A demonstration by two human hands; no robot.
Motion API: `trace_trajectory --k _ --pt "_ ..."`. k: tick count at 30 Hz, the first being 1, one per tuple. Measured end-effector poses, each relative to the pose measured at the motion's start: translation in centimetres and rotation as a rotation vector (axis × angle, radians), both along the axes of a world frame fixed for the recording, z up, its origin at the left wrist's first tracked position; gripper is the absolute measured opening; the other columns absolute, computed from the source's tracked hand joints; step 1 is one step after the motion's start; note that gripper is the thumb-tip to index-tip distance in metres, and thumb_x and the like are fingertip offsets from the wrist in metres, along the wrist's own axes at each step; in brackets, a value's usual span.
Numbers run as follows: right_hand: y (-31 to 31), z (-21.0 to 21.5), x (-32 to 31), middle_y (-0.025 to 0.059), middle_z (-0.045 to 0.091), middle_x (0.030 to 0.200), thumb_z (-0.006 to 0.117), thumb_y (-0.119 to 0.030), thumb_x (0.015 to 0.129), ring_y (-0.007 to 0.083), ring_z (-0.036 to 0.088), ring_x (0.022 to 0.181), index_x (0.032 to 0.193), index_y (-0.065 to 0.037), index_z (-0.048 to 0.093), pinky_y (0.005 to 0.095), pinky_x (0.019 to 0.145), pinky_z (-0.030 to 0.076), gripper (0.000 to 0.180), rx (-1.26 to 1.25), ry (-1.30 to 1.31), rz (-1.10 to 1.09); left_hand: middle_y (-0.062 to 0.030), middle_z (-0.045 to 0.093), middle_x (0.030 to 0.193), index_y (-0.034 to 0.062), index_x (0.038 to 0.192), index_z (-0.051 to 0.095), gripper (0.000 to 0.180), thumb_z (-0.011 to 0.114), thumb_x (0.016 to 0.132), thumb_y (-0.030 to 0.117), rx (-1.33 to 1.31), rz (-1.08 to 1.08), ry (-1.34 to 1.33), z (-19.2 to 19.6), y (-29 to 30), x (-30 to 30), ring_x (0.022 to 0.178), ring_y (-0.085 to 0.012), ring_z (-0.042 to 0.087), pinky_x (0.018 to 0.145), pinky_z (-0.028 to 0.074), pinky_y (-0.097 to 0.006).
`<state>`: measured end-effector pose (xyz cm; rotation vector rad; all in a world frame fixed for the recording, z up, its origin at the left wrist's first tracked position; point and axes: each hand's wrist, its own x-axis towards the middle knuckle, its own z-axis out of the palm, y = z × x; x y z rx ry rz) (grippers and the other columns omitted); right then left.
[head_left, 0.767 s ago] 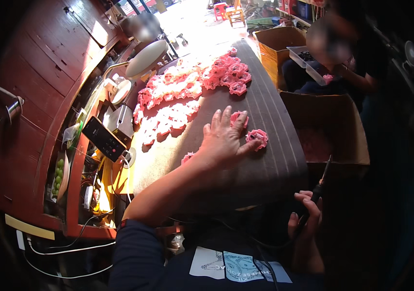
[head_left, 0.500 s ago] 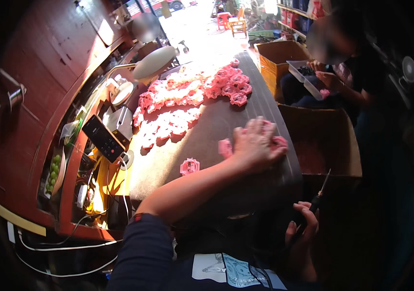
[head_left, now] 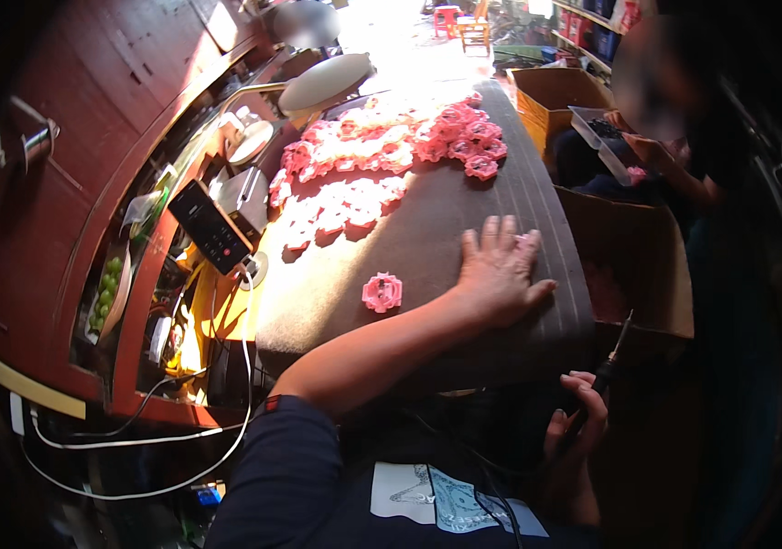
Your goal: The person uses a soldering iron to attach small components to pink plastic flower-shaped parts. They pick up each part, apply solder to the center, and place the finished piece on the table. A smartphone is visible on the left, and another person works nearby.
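My left hand [head_left: 499, 282] lies palm down near the right edge of the dark table mat [head_left: 427, 238], fingers stretched and thumb out to the side. A bit of a pink piece [head_left: 526, 241] shows by its fingertips; the rest is hidden under the hand. Low at the right, my right hand [head_left: 583, 416] is wrapped round a soldering iron [head_left: 605, 373], its thin metal tip pointing up. Left of my left hand, a single pink flower-shaped piece [head_left: 382, 292] with a dark middle lies on the mat. Farther off is a large cluster of similar pink pieces [head_left: 354, 151].
An open cardboard box [head_left: 670, 302] stands against the table's right side, another box [head_left: 537, 110] behind it. A co-worker at the right holds a clear plastic tray [head_left: 603, 151]. At the left are a phone [head_left: 208, 227], a white cable [head_left: 248, 348] and a lamp [head_left: 325, 84].
Pink pieces that showed around my left hand are mostly out of sight now, and its fingers are more spread. The view has shifted slightly. The soldering iron stays in my right hand.
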<state>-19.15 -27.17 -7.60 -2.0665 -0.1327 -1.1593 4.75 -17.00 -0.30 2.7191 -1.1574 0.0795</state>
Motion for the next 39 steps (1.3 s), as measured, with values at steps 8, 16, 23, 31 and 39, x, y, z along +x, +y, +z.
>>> trace_trajectory --k 8,16,23,31,39 --pt "1.6 1.4 -0.1 0.0212 0.07 0.116 0.058 -0.022 0.102 0.0357 0.067 0.108 0.133 -0.007 0.049 0.0524 0.094 0.055 0.036 -0.054 0.05 -0.024 -0.0355 0.039 0.162 0.0041 0.162 0.04 0.082 0.072 0.098 0.044 -0.627 -0.277 -0.039 1.8 -0.8 -1.2 0.154 -0.0497 0.035 0.127 0.028 -0.057" --pt "0.7 -0.4 0.7 0.0201 0.072 0.116 0.062 -0.019 0.099 0.0337 0.068 0.105 0.135 -0.007 0.05 0.0503 0.091 0.055 0.04 -0.042 -0.003 0.065 -0.0384 0.032 0.163 0.0054 0.164 0.038 0.089 0.066 0.099 0.06 -0.144 0.198 -0.089 -0.9 14.8 -4.3 0.155 -0.0531 0.027 0.126 0.022 -0.062" --pt "0.1 1.2 -0.5 0.0201 0.07 0.116 0.06 -0.028 0.103 0.0339 0.068 0.107 0.133 -0.007 0.048 0.0509 0.093 0.055 0.038 -0.057 0.007 -0.029 -0.0339 0.03 0.166 0.0077 0.161 0.042 0.089 0.072 0.094 0.059 -0.29 -0.119 0.07 -1.5 -5.8 -1.0 0.156 -0.0545 0.024 0.128 0.021 -0.063" --pt "2.2 1.7 -0.7 0.0179 0.068 0.116 0.056 -0.026 0.105 0.0334 0.064 0.111 0.136 -0.005 0.045 0.0511 0.098 0.053 0.039 -0.023 0.109 -0.075 -0.0281 0.061 0.136 -0.0008 0.121 0.069 0.048 0.083 0.082 0.024 -0.679 -0.357 -0.179 1.2 -2.8 4.2 0.123 -0.0433 0.062 0.107 0.053 -0.05" --pt "2.9 2.0 2.4 0.0206 0.071 0.112 0.058 -0.022 0.102 0.0357 0.067 0.102 0.13 -0.003 0.05 0.0512 0.093 0.055 0.036 -0.073 -0.015 0.072 -0.0203 0.07 0.12 0.0093 0.127 0.073 0.049 0.06 0.102 0.049 0.088 0.189 -0.511 0.7 18.4 17.0 0.123 -0.0421 0.059 0.105 0.042 -0.065"
